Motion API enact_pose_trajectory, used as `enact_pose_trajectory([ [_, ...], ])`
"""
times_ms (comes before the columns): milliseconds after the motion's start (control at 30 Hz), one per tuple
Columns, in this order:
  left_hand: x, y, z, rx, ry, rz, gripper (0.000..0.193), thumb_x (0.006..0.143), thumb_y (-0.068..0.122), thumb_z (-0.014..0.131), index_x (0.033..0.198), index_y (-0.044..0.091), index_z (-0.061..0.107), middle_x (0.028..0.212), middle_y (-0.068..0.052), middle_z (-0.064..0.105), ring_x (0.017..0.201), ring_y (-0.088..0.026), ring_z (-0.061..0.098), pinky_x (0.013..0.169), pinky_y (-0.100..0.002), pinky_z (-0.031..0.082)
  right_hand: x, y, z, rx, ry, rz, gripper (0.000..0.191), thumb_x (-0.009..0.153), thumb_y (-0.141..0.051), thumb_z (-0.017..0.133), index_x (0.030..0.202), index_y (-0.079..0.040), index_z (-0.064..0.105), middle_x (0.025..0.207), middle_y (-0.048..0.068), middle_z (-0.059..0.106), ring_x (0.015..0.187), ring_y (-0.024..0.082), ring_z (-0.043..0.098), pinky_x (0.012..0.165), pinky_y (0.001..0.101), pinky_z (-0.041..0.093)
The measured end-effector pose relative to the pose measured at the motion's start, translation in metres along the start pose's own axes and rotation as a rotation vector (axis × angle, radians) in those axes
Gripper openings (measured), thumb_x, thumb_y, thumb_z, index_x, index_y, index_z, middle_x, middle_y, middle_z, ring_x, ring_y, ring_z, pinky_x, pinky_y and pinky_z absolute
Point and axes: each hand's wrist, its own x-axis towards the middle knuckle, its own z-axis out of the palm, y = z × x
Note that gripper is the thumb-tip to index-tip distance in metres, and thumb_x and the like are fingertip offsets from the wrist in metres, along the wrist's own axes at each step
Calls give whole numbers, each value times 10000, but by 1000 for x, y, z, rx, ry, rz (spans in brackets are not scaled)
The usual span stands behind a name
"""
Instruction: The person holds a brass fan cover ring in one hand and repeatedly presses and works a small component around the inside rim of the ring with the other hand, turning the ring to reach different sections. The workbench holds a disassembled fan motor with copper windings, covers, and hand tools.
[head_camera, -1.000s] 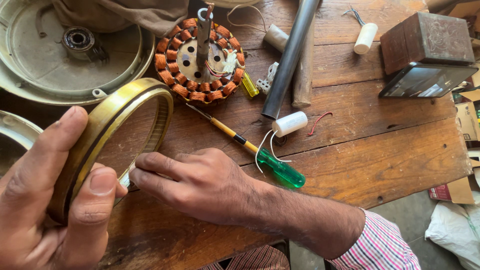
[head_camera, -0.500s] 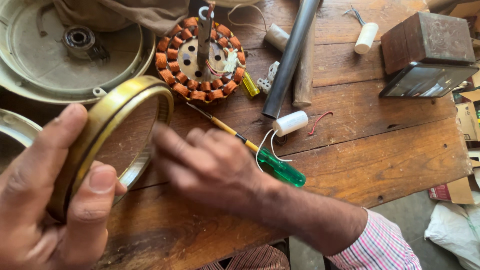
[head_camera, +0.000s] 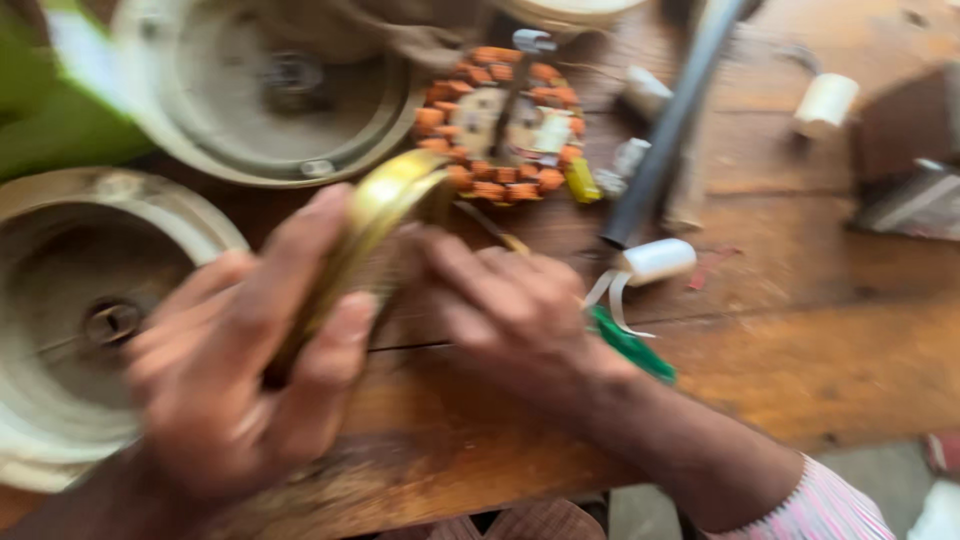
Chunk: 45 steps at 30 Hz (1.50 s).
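Note:
The view is blurred by motion. My left hand (head_camera: 235, 375) grips a gold metal ring (head_camera: 375, 215), now seen nearly edge-on above the wooden table (head_camera: 800, 340). My right hand (head_camera: 510, 305) is beside the ring with its fingers spread toward it; whether they touch it is unclear. A green-handled screwdriver (head_camera: 630, 345) lies partly under my right hand. Behind it sits a round motor stator with orange copper windings (head_camera: 505, 125).
Two cream round motor covers lie on the left, one at the back (head_camera: 260, 100) and one near me (head_camera: 90, 310). A dark pipe (head_camera: 665, 130), a white cylinder with leads (head_camera: 655, 262), another white cylinder (head_camera: 825, 100) and a dark box (head_camera: 915, 170) lie to the right.
The camera swung left, bringing a second cream cover into view. My left hand turned the gold ring from face-on to nearly edge-on. My right hand lifted and spread its fingers toward the ring.

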Motion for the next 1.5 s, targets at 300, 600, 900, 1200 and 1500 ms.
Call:
enact_pose_trajectory([
  [300, 9, 6, -6, -57, 1, 6, 467, 979, 19, 701, 1391, -133, 544, 848, -100, 741, 577, -128, 585, 633, -322, 453, 9, -20, -1, 697, -154, 71, 282, 889, -89, 723, 1164, -27, 729, 1186, 116, 682, 897, 269, 716, 697, 346, 585],
  [600, 7, 2, -5, -29, -9, 28, 450, 927, -12, 706, 1326, -156, 554, 756, -111, 718, 519, -157, 556, 581, -349, 435, -8, -29, 8, 617, -179, 188, 308, 869, -94, 759, 1170, -80, 695, 1170, 87, 701, 862, 283, 740, 638, 375, 595],
  [900, 3, 8, -4, -87, -44, -252, 460, 1058, 85, 654, 1480, -59, 540, 1032, -190, 702, 833, -182, 678, 779, -300, 545, 0, -30, 6, 476, -17, -13, 295, 1012, -138, 797, 1255, -52, 653, 1262, 78, 681, 793, 212, 712, 627, 336, 591],
  [1200, -6, 0, 2, -157, -35, -361, 777, 907, 60, 711, 1514, -72, 244, 1192, -183, 667, 993, -198, 616, 866, -315, 469, -7, -40, 3, 760, -23, 187, 213, 1031, -191, 790, 1170, -104, 654, 1120, 12, 691, 851, 177, 738, 677, 287, 607],
  [1500, -47, -12, 21, -510, 139, -549, 386, 1120, 127, 470, 1476, 15, 371, 1384, -186, 634, 1241, -221, 601, 1102, -317, 439, -2, -13, 3, 353, -93, -135, 337, 949, -124, 713, 1280, -64, 739, 1342, 120, 687, 764, 131, 677, 602, 312, 535],
])
